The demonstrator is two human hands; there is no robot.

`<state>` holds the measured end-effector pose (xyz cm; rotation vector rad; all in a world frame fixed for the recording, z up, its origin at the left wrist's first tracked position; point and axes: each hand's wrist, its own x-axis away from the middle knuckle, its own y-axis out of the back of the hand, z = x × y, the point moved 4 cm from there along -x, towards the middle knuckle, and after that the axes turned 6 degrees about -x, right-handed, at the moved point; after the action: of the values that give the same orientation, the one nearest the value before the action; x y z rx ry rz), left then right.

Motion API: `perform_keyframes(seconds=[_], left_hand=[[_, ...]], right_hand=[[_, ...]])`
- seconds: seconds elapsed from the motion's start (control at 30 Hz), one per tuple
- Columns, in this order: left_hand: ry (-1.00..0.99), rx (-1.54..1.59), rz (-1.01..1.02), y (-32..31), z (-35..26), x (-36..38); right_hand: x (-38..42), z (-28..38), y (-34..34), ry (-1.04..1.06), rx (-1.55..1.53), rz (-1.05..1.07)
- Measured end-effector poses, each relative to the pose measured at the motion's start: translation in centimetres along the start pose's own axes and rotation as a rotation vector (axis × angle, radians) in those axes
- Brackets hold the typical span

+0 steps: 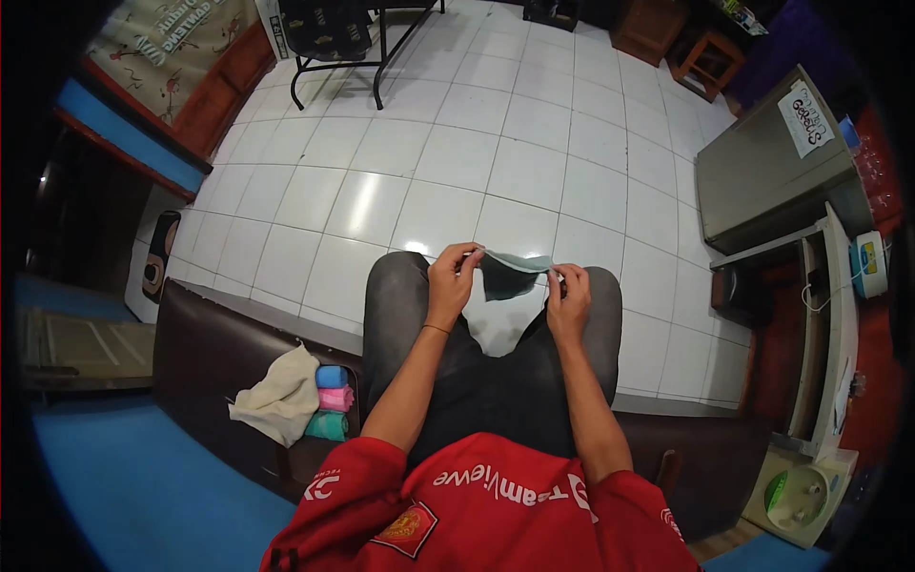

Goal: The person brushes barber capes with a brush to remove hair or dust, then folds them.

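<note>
A small piece of cloth (519, 263), pale grey-green along its upper edge and dark below, is stretched between my two hands above my lap. My left hand (452, 278) pinches its left corner between thumb and fingers. At the opposite corner, my right hand (569, 294) grips the fabric in the same way. On the brown bench to my left lies a crumpled beige cloth (280, 396). Beside it are a blue rolled cloth (332, 377), a pink rolled cloth (335, 398) and a teal rolled cloth (328, 425), set in a row.
I sit on a dark brown bench (229, 348) facing a white tiled floor (457, 153). A metal-legged chair (329, 38) stands ahead on the left. To the right are a grey refrigerator (762, 167), a shelf unit (815, 324) and a pale fan-like appliance (799, 496).
</note>
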<state>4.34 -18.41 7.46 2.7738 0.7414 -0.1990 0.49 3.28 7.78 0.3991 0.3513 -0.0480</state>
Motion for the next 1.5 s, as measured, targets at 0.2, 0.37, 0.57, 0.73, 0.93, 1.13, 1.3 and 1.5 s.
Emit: perform_keyframes(seconds=[0.2,0.37,0.57,0.73,0.93,1.13,1.3,1.5], left_hand=[[0.049,0.002,-0.018,0.1,0.9,0.0],[0.058,0.028,-0.010,0.0,1.4,0.1],[0.074,0.008,-0.019,0.1,0.8,0.1],[0.063,0.007,-0.010,-0.1,1.1,-0.1],[0.061,-0.009,-0.012,0.1,0.8,-0.2],[0.059,-0.015,-0.003,0.2,0.4,-0.1],[-0.143,-0.148,-0.044,0.8,-3.1,-0.1],[-0.336,-0.077,0.016,3.2,-14.5,0.3]], right_hand=[[-0.4,1.2,0.9,0.011,0.002,-0.078],[-0.4,0.1,0.7,0.001,-0.001,-0.044],[-0.2,-0.4,0.8,0.043,0.043,-0.055],[-0.2,0.6,0.9,-0.014,0.003,-0.037],[-0.4,-0.2,0.7,0.016,0.031,-0.031],[-0.3,-0.5,0.6,-0.045,-0.002,-0.021],[-0.8,0.7,1.6,-0.055,-0.042,-0.019],[-1.7,10.3,8.4,-0.072,-0.291,0.129]])
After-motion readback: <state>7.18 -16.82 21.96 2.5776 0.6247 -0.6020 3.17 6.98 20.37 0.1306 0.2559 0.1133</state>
